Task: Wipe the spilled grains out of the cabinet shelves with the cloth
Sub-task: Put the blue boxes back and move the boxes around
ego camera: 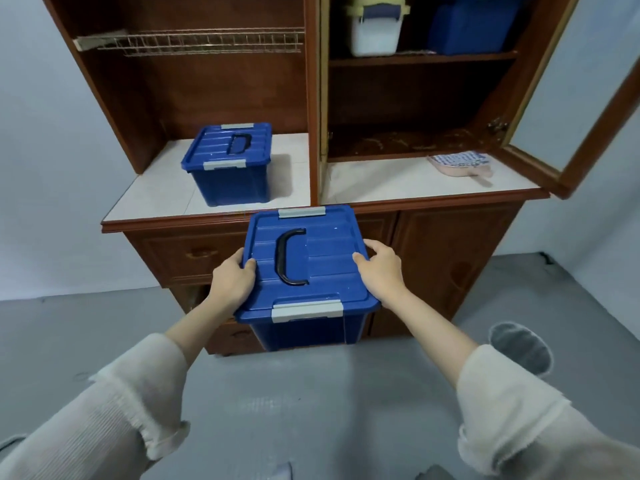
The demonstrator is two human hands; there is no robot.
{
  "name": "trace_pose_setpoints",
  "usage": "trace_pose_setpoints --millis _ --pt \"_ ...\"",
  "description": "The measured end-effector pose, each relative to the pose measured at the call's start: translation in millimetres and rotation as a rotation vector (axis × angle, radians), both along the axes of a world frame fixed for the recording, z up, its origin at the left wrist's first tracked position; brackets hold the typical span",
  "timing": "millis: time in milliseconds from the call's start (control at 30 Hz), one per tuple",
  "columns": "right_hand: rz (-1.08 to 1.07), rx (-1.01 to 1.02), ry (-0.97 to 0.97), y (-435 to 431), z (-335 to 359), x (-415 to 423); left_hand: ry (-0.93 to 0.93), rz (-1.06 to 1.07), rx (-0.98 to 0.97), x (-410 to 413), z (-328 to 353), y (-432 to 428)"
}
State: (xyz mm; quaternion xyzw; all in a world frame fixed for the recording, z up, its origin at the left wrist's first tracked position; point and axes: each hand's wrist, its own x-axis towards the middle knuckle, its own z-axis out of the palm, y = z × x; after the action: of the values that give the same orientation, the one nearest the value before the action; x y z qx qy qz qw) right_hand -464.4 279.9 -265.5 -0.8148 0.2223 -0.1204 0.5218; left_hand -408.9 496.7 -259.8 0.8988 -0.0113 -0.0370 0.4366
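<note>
Left hand and right hand each grip 1 side of a closed blue box at centre frame; contents unseen. The cloth lies on the counter at upper right, nearer the right hand, long axis left-right. Grains litter the shelf just behind it.

**Wood, plastic, wire and cloth**

The cabinet is reddish-brown wood with a slight sheen; its counter looks smooth and white. The held box and the box on the counter are glossy blue plastic with ribbed lids. The rack is thin metal wire. The cloth is soft patterned fabric. The sleeves are ribbed knit, frayed at the cuffs.
</note>
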Motion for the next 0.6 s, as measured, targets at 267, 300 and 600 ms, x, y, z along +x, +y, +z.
trace_pose_setpoints --millis 267,300,600 --pt "-0.181 -0.02 0.049 -71 -6 -43 0.031 -0.167 -0.02 -11 -14 -81" --pt "-0.205 -0.029 0.052 -80 -4 -47 0.029 -0.189 -0.024 -10 -13 -92" --pt "-0.398 -0.071 0.018 -163 22 -43 -0.04 -0.369 -0.079 22 9 -193"
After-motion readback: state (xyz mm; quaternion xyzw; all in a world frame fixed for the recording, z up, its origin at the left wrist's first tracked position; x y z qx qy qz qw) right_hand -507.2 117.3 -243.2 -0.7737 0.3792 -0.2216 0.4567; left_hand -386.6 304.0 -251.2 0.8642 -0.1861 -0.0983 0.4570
